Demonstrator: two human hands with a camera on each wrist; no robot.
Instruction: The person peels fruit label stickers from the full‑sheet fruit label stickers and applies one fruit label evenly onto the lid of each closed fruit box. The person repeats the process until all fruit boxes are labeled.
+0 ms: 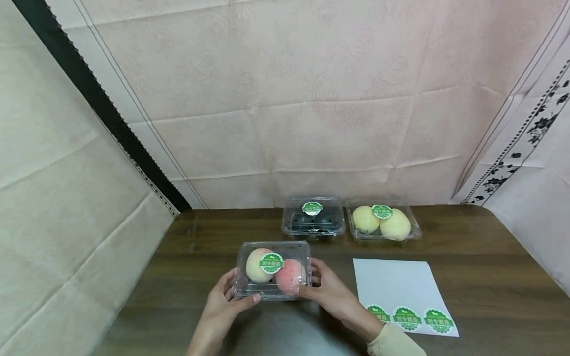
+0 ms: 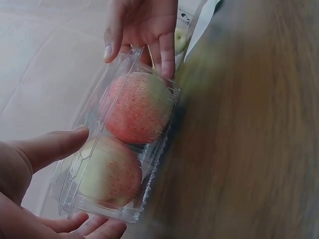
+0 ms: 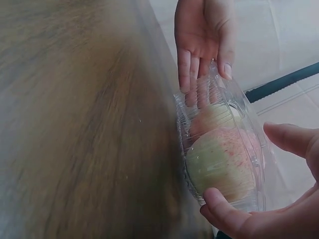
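A clear plastic clamshell box (image 1: 249, 292) holding two peaches is between both hands over the near middle of the table. One peach (image 1: 257, 266) is pale and the other (image 1: 289, 277) pinkish red; a green and white sticker (image 1: 271, 263) is on the lid. My left hand (image 1: 221, 302) grips the box's left end, with its thumb at the upper edge and its fingers (image 2: 102, 228) below. At the other end my right hand (image 1: 334, 292) holds the box, its thumb near the front corner. Whether the box touches the table is unclear.
Behind stand a clear box (image 1: 289, 225) with dark contents and another (image 1: 415, 232) with two pale yellow fruits (image 1: 395, 225), both stickered. A white sheet (image 1: 394, 282) with green stickers (image 1: 407, 319) lies at right on the wooden table (image 1: 485, 277). Cloth walls (image 1: 285, 123) surround it.
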